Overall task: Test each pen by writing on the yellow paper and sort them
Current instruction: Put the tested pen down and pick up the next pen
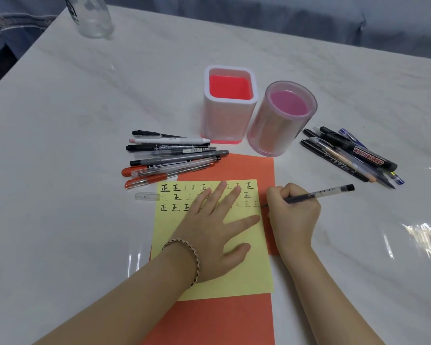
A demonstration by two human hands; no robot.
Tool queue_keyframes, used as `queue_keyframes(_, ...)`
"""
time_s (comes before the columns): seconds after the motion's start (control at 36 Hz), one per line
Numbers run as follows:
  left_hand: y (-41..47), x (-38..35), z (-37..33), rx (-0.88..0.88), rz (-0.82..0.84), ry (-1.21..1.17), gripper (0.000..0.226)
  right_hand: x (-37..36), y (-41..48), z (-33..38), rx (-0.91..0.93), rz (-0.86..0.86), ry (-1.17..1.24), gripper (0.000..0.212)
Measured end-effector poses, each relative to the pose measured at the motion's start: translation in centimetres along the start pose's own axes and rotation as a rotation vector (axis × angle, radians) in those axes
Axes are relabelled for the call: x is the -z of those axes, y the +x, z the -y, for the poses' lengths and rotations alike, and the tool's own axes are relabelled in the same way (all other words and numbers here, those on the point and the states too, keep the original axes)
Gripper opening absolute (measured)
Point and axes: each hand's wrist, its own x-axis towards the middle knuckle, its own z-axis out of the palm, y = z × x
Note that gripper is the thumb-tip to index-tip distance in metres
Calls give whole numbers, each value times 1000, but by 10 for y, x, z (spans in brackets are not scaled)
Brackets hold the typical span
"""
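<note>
The yellow paper [237, 277] lies on an orange sheet [224, 319] and bears three rows of written test marks. My left hand [214, 225] presses flat on it with the fingers spread. My right hand [292, 215] grips a clear-barrelled pen [321, 194] with its tip at the paper's right edge, at the end of the third row. A clear pen cap [146, 196] lies just left of the paper. One pile of several pens [172, 158] lies to the upper left, and a second pile of pens [351, 155], including a whiteboard marker, lies to the right.
Two holders stand behind the paper: a square white one with a red inside [230, 105] and a round clear one with a pink inside [281, 120]. A glass bottle [91, 16] stands at the far left corner of the white marble table [85, 120].
</note>
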Motion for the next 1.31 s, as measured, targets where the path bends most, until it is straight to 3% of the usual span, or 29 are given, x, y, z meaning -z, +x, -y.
queue_keyframes(0.14,0,-1,1,-10,7,15,46,2,0,4,-30,-1,52,27)
queue_keyframes(0.36,-1,4,0,-5,52,-58,45,8,-3,8,-53,-8,151,40)
queue_keyframes(0.53,-2,16,6,52,-240,-125,33,20,-14,15,-61,105,163,32)
queue_keyframes(0.64,-10,35,32,186,-413,1,29,28,-17,18,-63,204,124,36)
queue_keyframes(0.78,-29,48,66,344,-340,159,26,35,-19,23,-68,268,127,35)
queue_keyframes(0.89,-41,50,77,350,-304,161,32,35,-20,28,-69,284,144,34)
queue_keyframes(1.0,-43,51,76,357,-313,123,14,35,-24,38,-108,327,203,29)
queue_keyframes(1.11,-41,61,53,467,-329,-172,20,36,-31,55,-171,429,304,19)
queue_keyframes(1.19,-38,75,25,516,-355,-576,16,40,-35,70,-224,476,426,43)
queue_keyframes(1.31,-34,85,2,435,-393,-783,24,47,-37,87,-259,490,549,55)
